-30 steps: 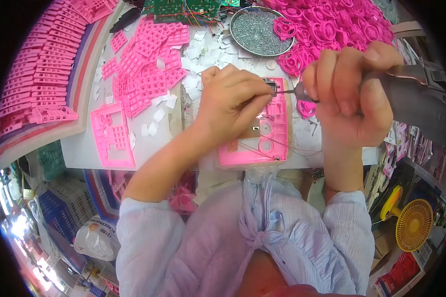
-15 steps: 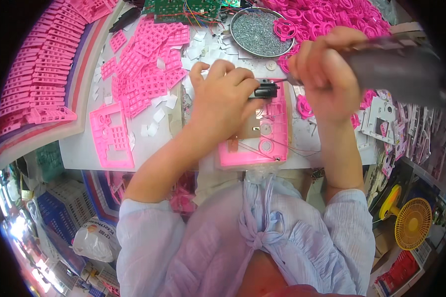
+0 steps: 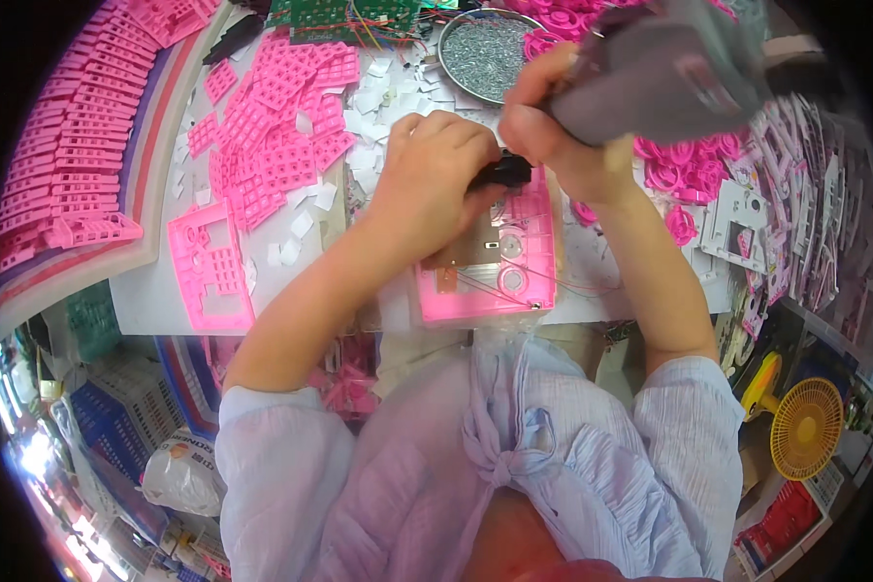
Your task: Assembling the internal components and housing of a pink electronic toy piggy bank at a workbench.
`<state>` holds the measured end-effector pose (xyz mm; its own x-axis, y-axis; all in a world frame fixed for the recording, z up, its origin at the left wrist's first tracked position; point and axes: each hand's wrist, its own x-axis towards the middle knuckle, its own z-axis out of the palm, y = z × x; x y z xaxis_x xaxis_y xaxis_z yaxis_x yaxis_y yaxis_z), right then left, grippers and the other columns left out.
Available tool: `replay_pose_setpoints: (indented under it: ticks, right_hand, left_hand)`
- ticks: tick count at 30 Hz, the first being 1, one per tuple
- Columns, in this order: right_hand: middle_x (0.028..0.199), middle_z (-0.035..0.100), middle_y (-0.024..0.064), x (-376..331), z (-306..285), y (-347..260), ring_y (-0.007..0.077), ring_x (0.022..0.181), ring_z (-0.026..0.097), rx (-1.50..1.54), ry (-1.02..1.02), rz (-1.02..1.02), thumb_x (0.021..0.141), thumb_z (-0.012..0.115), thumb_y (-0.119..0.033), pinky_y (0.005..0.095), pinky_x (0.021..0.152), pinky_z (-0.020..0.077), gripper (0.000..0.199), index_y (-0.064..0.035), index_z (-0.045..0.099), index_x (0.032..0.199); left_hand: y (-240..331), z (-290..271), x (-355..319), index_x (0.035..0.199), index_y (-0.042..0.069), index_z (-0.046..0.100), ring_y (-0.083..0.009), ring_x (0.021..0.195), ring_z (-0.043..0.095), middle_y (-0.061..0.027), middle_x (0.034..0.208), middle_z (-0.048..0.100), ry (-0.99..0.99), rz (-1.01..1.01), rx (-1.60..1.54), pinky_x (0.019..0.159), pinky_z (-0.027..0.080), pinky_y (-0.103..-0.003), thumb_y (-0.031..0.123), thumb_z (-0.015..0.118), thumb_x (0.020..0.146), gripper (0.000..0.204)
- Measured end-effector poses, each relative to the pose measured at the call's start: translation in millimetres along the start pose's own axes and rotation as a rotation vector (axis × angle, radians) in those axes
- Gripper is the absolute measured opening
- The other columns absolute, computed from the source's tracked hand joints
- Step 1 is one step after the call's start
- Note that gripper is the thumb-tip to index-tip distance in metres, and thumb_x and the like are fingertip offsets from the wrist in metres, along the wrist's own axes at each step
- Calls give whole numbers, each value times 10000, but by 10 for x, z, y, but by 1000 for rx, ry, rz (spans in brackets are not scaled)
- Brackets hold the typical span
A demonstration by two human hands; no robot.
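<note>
A pink plastic casing (image 3: 543, 238) lies on the table in front of me, with a brown board (image 3: 473, 248), round white and pink parts and thin wires in it. My left hand (image 3: 429, 177) reaches over its left side, thumb and fingers closed on a small black part (image 3: 512, 171) at the far end of the casing. My right hand (image 3: 577, 150) is wrapped round a dark grey power tool (image 3: 664, 82), probably an electric screwdriver, raised above the casing's far right corner. The tool's tip is hidden behind my hands.
A round metal dish (image 3: 442, 66) of small screws stands at the back, near a green circuit board (image 3: 344, 21). Pink keypad pieces (image 3: 286, 160) and paper scraps lie left, beside a pink frame (image 3: 207, 267). Pink rings (image 3: 684, 165) and white panels (image 3: 737, 228) lie right.
My right hand has swung left with the power tool, closer to my left hand, and the tool's angle has changed. The black part has turned slightly under my left fingers.
</note>
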<state>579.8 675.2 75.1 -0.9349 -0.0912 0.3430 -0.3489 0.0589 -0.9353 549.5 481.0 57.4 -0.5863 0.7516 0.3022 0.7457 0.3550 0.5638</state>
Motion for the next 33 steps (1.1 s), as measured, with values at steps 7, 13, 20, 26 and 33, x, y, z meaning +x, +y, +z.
replay_pose_setpoints:
  ticks: [7, 13, 20, 26, 33]
  right_hand:
    - [1001, 701, 75, 86, -408, -412, 184, 844, 667, -34, -6, 121, 881, 724, -121, 342, 725, 537, 364, -42, 615, 1219]
    - [1029, 673, 80, -765, -618, -549, 235, 831, 673, -1003, -194, 409, 816, 772, -240, 329, 706, 545, 353, -98, 693, 1129]
    - [973, 645, 78, -960, -526, -417, 274, 770, 647, -813, -191, 438, 803, 760, -127, 353, 676, 514, 222, -76, 683, 1005]
    - [890, 617, 102, -936, 84, -450, 260, 751, 638, -665, -120, -253, 694, 755, 29, 345, 639, 525, 243, -67, 689, 907]
    - [850, 621, 90, -963, 279, -547, 251, 716, 641, -268, 122, 103, 755, 741, 45, 328, 586, 515, 231, -42, 697, 964]
  left_hand:
    - [2, -416, -90, 1119, 22, 597, -348, 1098, 644, -191, 1264, 627, -108, 12, -130, 941, 517, -403, 93, 740, 828, 332]
    - [288, -1972, -1259, 1051, 28, 601, -327, 1185, 591, -185, 1268, 612, -152, -372, -143, 1004, 447, -416, 36, 679, 764, 297]
    - [426, -1869, -1929, 1170, 52, 605, -374, 1068, 604, -166, 1140, 629, -603, -515, 344, 957, 484, -434, 31, 767, 684, 512]
    - [586, -615, -955, 1394, 1, 473, -110, 689, 637, -98, 946, 681, -191, -789, -989, 602, 517, -236, 116, 522, 1030, 386]
    - [485, -35, -538, 1258, 12, 517, -112, 658, 648, -55, 914, 680, -208, -705, -1276, 591, 534, -229, 171, 598, 1035, 286]
